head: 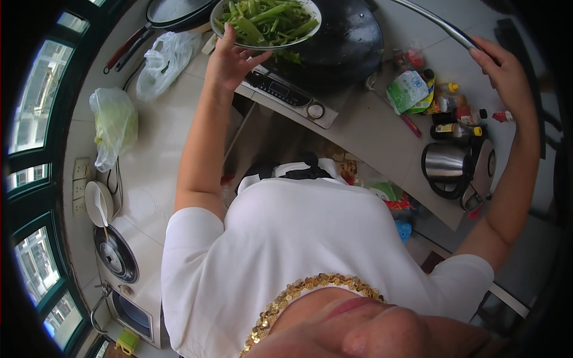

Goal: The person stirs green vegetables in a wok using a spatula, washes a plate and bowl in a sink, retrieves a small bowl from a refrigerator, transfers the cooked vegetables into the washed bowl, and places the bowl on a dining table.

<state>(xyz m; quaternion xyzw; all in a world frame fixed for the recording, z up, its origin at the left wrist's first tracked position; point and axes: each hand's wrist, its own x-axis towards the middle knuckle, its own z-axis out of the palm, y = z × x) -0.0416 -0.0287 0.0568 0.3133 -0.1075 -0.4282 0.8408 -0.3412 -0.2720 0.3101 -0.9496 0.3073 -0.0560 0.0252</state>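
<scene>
At the top of the view, my left hand (230, 62) grips the near rim of a white plate or shallow bowl (268, 46) with its thumb on the edge. Cut green vegetables (264, 20) fill it. It is held above the left side of a black wok (353, 49), and a few green pieces show below it in the wok. The wok stands on an induction cooker (286, 91) with a control knob. At the upper right, my right hand (503, 67) is closed round a curved metal handle (441, 22), whose far end runs out of the picture.
Seasoning bottles (452, 103), packets (408, 91) and an electric kettle (443, 161) stand on the right counter. On the left lie a lidded pan (174, 13), plastic bags (114, 121), a pale bowl (96, 201) and a pot lid (115, 255). A sink (132, 313) is at lower left.
</scene>
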